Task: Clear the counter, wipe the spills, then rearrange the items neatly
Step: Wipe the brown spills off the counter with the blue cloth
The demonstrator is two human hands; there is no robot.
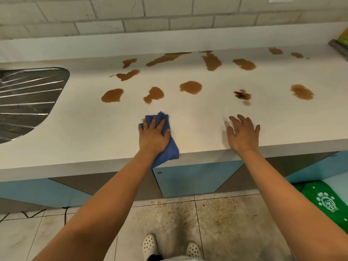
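A long white laminate counter (pixel 79 132) under a pale brick-tiled wall (pixel 113 17) carries more than a dozen brown liquid spills (pixel 191 87), spread from its middle to its back edge and on toward its right end, all apparently unwiped. Let into the counter's left end is a ribbed stainless-steel sink drainer (pixel 28 98), with nothing visible on it. At the front edge, the person's left hand (pixel 153 136) lies flat, fingers spread, pressing a crumpled blue cloth (pixel 165 147) whose lower end hangs over the lip; the cloth sits just short of the nearest spills, probably poised for a first forward pass. The right hand (pixel 243 133) is open and holds nothing, fingers splayed near the front edge, seemingly to steady the person. At the far right corner stands a yellow-green packet (pixel 343 37), mostly out of view. On the floor below right lies a green printed bag (pixel 323 200); its contents cannot be seen.
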